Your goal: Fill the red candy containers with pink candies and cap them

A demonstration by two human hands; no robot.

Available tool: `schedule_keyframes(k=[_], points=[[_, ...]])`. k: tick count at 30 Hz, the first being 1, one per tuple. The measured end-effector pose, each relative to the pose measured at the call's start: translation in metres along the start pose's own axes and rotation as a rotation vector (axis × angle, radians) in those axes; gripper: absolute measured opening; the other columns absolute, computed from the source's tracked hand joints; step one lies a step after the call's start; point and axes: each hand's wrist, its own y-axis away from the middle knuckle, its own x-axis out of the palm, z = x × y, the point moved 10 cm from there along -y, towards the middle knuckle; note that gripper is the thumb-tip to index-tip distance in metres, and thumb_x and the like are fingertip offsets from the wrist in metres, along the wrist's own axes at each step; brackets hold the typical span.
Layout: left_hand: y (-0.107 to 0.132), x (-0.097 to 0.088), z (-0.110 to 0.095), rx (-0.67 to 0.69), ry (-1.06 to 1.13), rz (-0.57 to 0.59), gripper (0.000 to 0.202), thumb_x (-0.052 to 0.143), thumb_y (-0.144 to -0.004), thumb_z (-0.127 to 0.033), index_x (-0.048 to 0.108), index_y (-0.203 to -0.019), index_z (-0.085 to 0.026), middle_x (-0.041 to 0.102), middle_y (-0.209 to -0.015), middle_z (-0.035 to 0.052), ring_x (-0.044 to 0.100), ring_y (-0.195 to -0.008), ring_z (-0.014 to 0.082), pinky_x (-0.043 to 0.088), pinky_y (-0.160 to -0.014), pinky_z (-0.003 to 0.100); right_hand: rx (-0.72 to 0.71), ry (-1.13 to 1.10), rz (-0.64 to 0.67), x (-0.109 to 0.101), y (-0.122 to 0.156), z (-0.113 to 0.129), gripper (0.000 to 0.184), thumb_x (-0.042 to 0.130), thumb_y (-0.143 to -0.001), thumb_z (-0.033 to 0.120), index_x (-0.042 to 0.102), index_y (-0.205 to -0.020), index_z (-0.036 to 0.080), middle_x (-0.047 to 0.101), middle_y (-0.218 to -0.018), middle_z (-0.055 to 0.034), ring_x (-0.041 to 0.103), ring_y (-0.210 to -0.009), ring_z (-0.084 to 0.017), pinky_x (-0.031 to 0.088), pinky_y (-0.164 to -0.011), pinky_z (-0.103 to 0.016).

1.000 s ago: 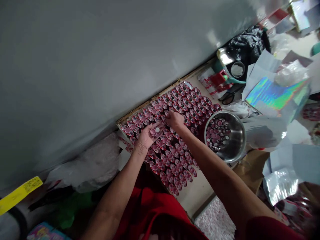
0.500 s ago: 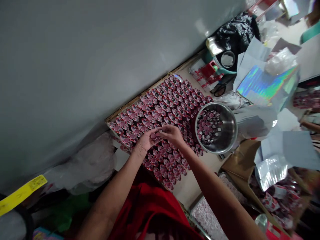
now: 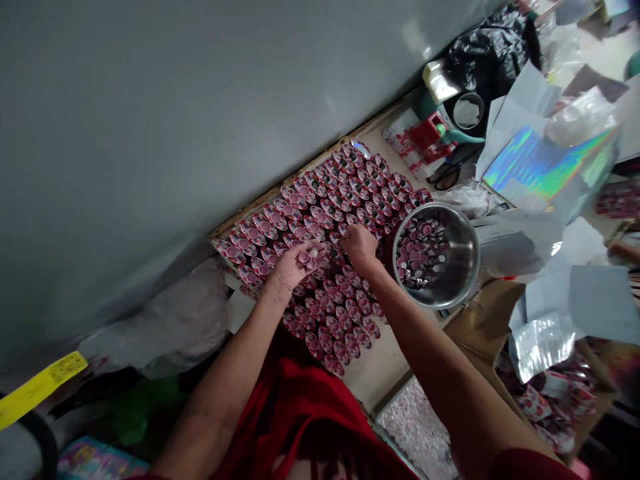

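Observation:
My left hand [image 3: 289, 269] lies palm up over the rows, cupping several small round discs [image 3: 309, 258], pink on one face and whitish on the other. Under and around both hands are rows of oval printed cards [image 3: 334, 327] in red, pink and white. Many cards bear a pink round centre; those toward the far end show dark centres. My right hand [image 3: 361, 248] is closed, fingertips pointing down at the cards just right of my left hand. Whatever it pinches is hidden by the fingers. At its right, a steel bowl [image 3: 467, 267] holds many similar discs [image 3: 420, 248].
A grey wall [image 3: 150, 120] runs along the table's far edge. Beyond the cards lie scissors [image 3: 447, 177], a red plastic object [image 3: 429, 138] and a black bag [image 3: 493, 50]. Silvery sheets [image 3: 520, 167] and an opened carton [image 3: 483, 320] crowd the right. A tray of small pieces [image 3: 417, 427] sits near me.
My hands, together over the discs before, are now apart. The right has moved right and down to the cards; the left palm has opened out, showing the discs.

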Motion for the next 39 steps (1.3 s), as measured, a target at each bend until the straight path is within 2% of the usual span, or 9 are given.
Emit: schedule_keyframes(k=[7, 12, 15, 19, 22, 27, 31, 34, 39], points=[[-0.001, 0.007, 0.012, -0.026, 0.027, 0.022, 0.033, 0.056, -0.101, -0.023, 0.077, -0.123, -0.009, 0.081, -0.121, 0.0170, 0.079, -0.106, 0.0248, 0.063, -0.098, 0.041, 0.007, 0.076, 0.064, -0.004, -0.022, 0.003, 0.037, 0.092, -0.065, 0.020, 0.075, -0.097, 0.024, 0.080, -0.104, -0.0070, 0.072, -0.098, -0.028, 0.048, -0.081, -0.032], [0.008, 0.001, 0.023, -0.056, 0.021, -0.005, 0.035, 0.054, -0.103, -0.022, 0.076, -0.126, -0.009, 0.083, -0.106, 0.0157, 0.079, -0.090, 0.0228, 0.065, -0.092, 0.040, -0.161, -0.102, 0.020, -0.007, 0.045, 0.022, 0.010, 0.071, -0.091, 0.027, 0.077, -0.098, 0.024, 0.080, -0.096, -0.0054, 0.071, -0.093, -0.022, 0.047, -0.082, -0.029], [0.009, -0.002, 0.032, -0.074, 0.024, -0.014, 0.035, 0.054, -0.103, -0.020, 0.077, -0.127, -0.010, 0.082, -0.090, 0.0105, 0.076, -0.073, 0.0186, 0.066, -0.087, 0.037, -0.210, -0.294, 0.034, 0.012, 0.085, 0.027, 0.022, 0.064, -0.098, 0.040, 0.078, -0.098, 0.023, 0.079, -0.087, -0.0042, 0.070, -0.081, -0.019, 0.048, -0.075, -0.027], [0.009, -0.003, 0.052, -0.092, 0.039, -0.031, 0.035, 0.054, -0.104, -0.021, 0.078, -0.128, -0.011, 0.081, -0.082, 0.0070, 0.070, -0.061, 0.0130, 0.065, -0.080, 0.029, -0.089, -0.525, 0.008, 0.038, 0.100, 0.011, 0.038, 0.065, -0.094, 0.058, 0.071, -0.088, 0.020, 0.077, -0.084, -0.0060, 0.069, -0.073, -0.018, 0.051, -0.067, -0.027], [0.009, -0.005, 0.069, -0.096, 0.058, -0.061, 0.033, 0.057, -0.102, -0.020, 0.078, -0.126, -0.011, 0.082, -0.084, 0.0066, 0.067, -0.057, 0.0107, 0.063, -0.072, 0.023, 0.014, -0.695, 0.073, 0.056, 0.099, -0.007, 0.041, 0.077, -0.079, 0.060, 0.066, -0.077, 0.021, 0.074, -0.074, -0.0049, 0.068, -0.064, -0.018, 0.054, -0.061, -0.028], [0.012, -0.008, 0.082, -0.101, 0.101, -0.070, 0.032, 0.055, -0.102, -0.019, 0.077, -0.123, -0.010, 0.084, -0.105, 0.0126, 0.078, -0.082, 0.0172, 0.065, -0.077, 0.028, 0.038, -0.705, 0.116, 0.055, 0.094, -0.027, 0.030, 0.071, -0.080, 0.049, 0.068, -0.079, 0.019, 0.072, -0.067, -0.0044, 0.067, -0.056, -0.018, 0.056, -0.057, -0.029], [0.017, -0.008, 0.061, -0.055, 0.114, -0.060, 0.033, 0.053, -0.103, -0.022, 0.076, -0.122, -0.009, 0.082, -0.115, 0.0167, 0.080, -0.099, 0.0224, 0.065, -0.084, 0.032, 0.017, -0.530, -0.018, 0.032, 0.072, -0.026, 0.021, 0.064, -0.082, 0.033, 0.075, -0.092, 0.018, 0.079, -0.085, -0.0070, 0.073, -0.079, -0.022, 0.057, -0.076, -0.032], [0.017, -0.009, 0.040, -0.017, 0.118, -0.067, 0.032, 0.055, -0.103, -0.022, 0.075, -0.124, -0.010, 0.082, -0.119, 0.0158, 0.080, -0.104, 0.0231, 0.063, -0.088, 0.033, -0.015, -0.338, -0.048, 0.024, 0.050, -0.012, 0.013, 0.065, -0.080, 0.022, 0.076, -0.087, 0.020, 0.080, -0.097, -0.0084, 0.073, -0.096, -0.025, 0.052, -0.091, -0.034], [0.009, -0.006, 0.028, 0.010, 0.124, -0.042, 0.034, 0.056, -0.102, -0.022, 0.074, -0.129, -0.011, 0.081, -0.122, 0.0142, 0.078, -0.113, 0.0236, 0.061, -0.099, 0.035, 0.000, -0.061, 0.038, 0.027, 0.019, -0.001, 0.014, 0.078, -0.077, 0.020, 0.075, -0.090, 0.023, 0.080, -0.102, -0.0069, 0.071, -0.099, -0.026, 0.049, -0.088, -0.034]])
